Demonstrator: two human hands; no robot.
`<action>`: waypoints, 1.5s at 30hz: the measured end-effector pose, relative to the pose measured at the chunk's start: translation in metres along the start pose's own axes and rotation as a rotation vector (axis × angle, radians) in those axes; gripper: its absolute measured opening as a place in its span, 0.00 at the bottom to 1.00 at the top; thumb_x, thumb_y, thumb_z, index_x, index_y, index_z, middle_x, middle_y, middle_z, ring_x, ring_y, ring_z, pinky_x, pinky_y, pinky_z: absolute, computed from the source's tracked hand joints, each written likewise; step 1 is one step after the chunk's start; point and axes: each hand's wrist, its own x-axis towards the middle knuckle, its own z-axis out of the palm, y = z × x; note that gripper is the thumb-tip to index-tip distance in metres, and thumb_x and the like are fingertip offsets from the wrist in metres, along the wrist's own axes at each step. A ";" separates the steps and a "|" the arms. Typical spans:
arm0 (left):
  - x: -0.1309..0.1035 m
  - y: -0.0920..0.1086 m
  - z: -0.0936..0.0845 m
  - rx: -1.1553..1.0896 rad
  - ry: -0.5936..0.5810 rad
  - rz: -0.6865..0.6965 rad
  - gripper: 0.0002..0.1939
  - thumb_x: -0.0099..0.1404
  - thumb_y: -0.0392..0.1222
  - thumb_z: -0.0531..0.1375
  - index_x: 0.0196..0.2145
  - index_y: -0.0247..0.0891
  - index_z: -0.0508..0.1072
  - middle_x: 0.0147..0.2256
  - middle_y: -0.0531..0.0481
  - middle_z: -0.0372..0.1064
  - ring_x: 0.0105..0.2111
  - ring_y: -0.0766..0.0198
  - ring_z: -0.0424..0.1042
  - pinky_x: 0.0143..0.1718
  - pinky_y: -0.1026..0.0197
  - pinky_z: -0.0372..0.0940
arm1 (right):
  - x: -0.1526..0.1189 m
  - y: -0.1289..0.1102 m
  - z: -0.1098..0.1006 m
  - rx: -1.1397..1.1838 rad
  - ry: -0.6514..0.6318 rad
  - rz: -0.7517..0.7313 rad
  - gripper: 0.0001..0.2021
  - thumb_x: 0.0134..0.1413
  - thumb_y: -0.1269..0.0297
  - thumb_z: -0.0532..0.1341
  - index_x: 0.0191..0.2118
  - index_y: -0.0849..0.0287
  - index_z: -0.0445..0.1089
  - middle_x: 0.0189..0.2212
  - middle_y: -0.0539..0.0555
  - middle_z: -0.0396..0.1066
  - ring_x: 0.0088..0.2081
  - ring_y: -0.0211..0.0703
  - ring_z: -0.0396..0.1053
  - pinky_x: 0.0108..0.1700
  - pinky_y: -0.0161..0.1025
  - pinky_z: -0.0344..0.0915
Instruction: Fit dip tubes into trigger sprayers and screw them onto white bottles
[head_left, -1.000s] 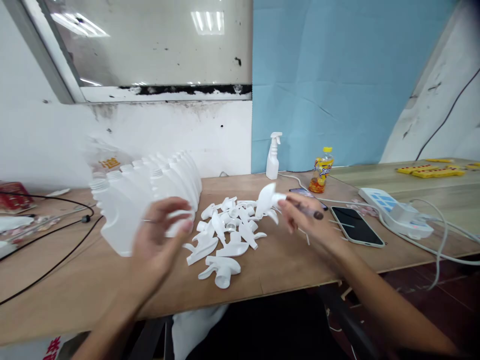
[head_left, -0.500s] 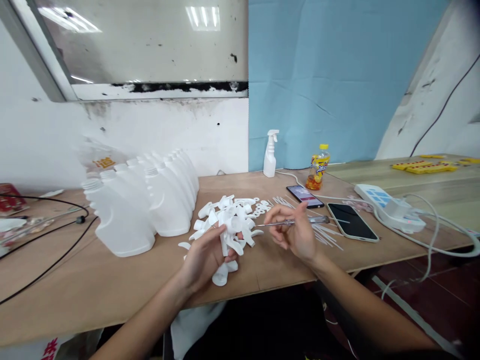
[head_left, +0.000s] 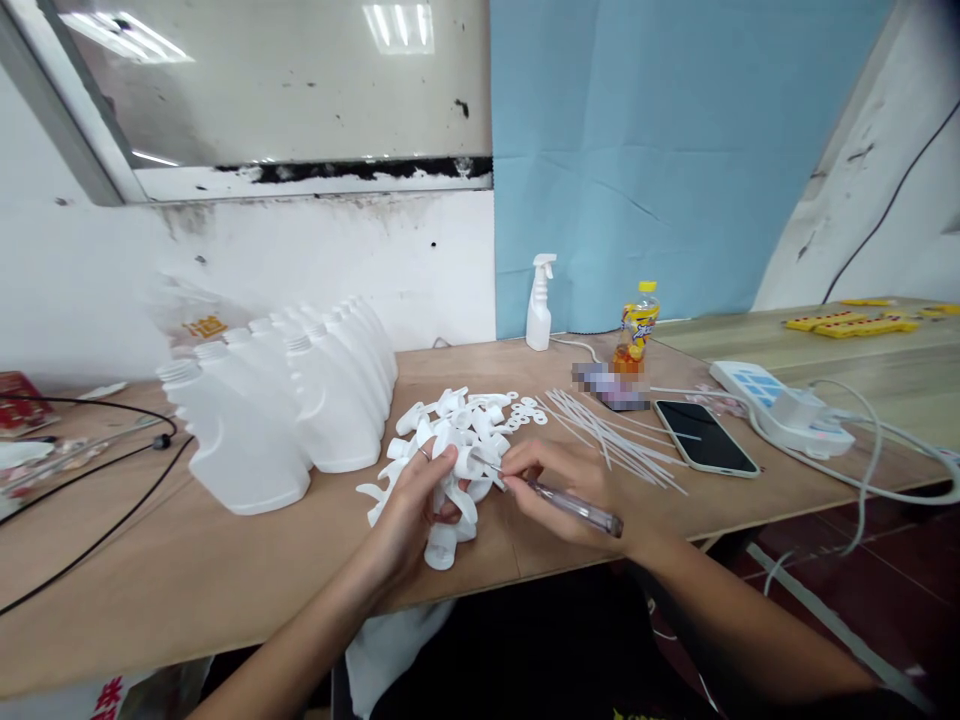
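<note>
My left hand [head_left: 421, 490] is closed around a white spray trigger head [head_left: 463, 462], its round opening turned to the right. In my right hand [head_left: 559, 485] is a screwdriver [head_left: 574, 508] with a clear handle, held near its shaft. The thin metal tip reaches the opening of the trigger head; whether it is inside, I cannot tell. Beneath and behind my left hand lies a pile of white trigger parts [head_left: 450, 405]. Small white rings [head_left: 527, 412] lie beside the pile, and thin white tubes [head_left: 611, 440] are spread behind my right hand.
White bottles without tops [head_left: 247, 440] stand in rows at the left. A complete spray bottle [head_left: 538, 310] and a drink bottle [head_left: 637, 330] stand at the back. A phone [head_left: 707, 438] and a power strip [head_left: 780, 410] with cables lie right. Black cables [head_left: 112, 530] cross the left side.
My right hand has moved left and tilted, bringing the screwdriver tip to the trigger head's opening. Its fingers have closed nearer the shaft. The left hand keeps its hold.
</note>
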 end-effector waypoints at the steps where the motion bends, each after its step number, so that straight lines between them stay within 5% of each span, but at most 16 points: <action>1: 0.000 -0.001 0.000 0.036 0.017 0.011 0.15 0.65 0.52 0.63 0.37 0.39 0.65 0.26 0.56 0.60 0.20 0.74 0.54 0.19 0.70 0.48 | 0.000 -0.004 -0.003 -0.041 -0.044 -0.036 0.04 0.62 0.70 0.59 0.40 0.54 0.70 0.34 0.54 0.75 0.33 0.43 0.73 0.37 0.41 0.69; 6: -0.002 -0.003 -0.001 0.137 0.014 0.013 0.18 0.64 0.54 0.64 0.36 0.39 0.63 0.24 0.57 0.59 0.18 0.76 0.51 0.17 0.72 0.42 | 0.000 -0.012 -0.012 -0.034 -0.179 -0.029 0.04 0.63 0.71 0.57 0.38 0.56 0.69 0.35 0.55 0.74 0.34 0.43 0.72 0.37 0.40 0.68; 11: -0.003 0.002 -0.004 0.122 -0.081 -0.105 0.19 0.67 0.54 0.61 0.30 0.36 0.62 0.21 0.58 0.56 0.15 0.78 0.44 0.15 0.72 0.36 | -0.005 0.001 -0.009 0.375 -0.176 0.194 0.05 0.64 0.67 0.60 0.34 0.58 0.67 0.32 0.52 0.73 0.34 0.40 0.72 0.36 0.38 0.68; 14: -0.002 0.004 -0.006 0.077 -0.086 -0.130 0.19 0.66 0.54 0.61 0.29 0.36 0.62 0.19 0.58 0.56 0.15 0.78 0.43 0.14 0.72 0.35 | -0.007 0.006 -0.001 0.512 -0.132 0.181 0.05 0.64 0.67 0.61 0.34 0.58 0.67 0.32 0.53 0.73 0.34 0.39 0.72 0.36 0.36 0.68; 21: 0.002 0.003 -0.007 -0.062 -0.123 -0.201 0.23 0.69 0.57 0.57 0.27 0.34 0.62 0.23 0.57 0.57 0.15 0.79 0.43 0.16 0.71 0.39 | -0.006 0.006 0.009 0.409 0.014 0.081 0.04 0.63 0.70 0.60 0.35 0.58 0.67 0.33 0.52 0.72 0.35 0.38 0.72 0.36 0.36 0.66; 29: -0.002 -0.002 0.002 0.165 -0.042 -0.002 0.18 0.67 0.54 0.61 0.33 0.38 0.62 0.24 0.58 0.59 0.16 0.78 0.49 0.16 0.73 0.41 | -0.007 -0.005 -0.010 0.109 -0.146 0.128 0.05 0.61 0.72 0.61 0.34 0.57 0.66 0.31 0.49 0.70 0.31 0.37 0.68 0.36 0.36 0.63; 39: -0.002 0.003 -0.005 -0.043 -0.113 -0.151 0.20 0.67 0.55 0.60 0.29 0.35 0.63 0.21 0.57 0.57 0.16 0.79 0.44 0.15 0.73 0.37 | -0.007 0.009 0.011 0.750 -0.059 0.228 0.07 0.64 0.65 0.62 0.34 0.59 0.66 0.34 0.54 0.74 0.31 0.38 0.74 0.34 0.36 0.71; 45: -0.001 0.001 -0.005 -0.121 -0.090 -0.208 0.22 0.67 0.58 0.60 0.29 0.34 0.64 0.23 0.56 0.59 0.16 0.78 0.47 0.17 0.71 0.40 | -0.005 0.006 0.021 0.367 0.037 0.005 0.03 0.63 0.69 0.61 0.42 0.57 0.68 0.38 0.54 0.75 0.38 0.41 0.75 0.41 0.39 0.73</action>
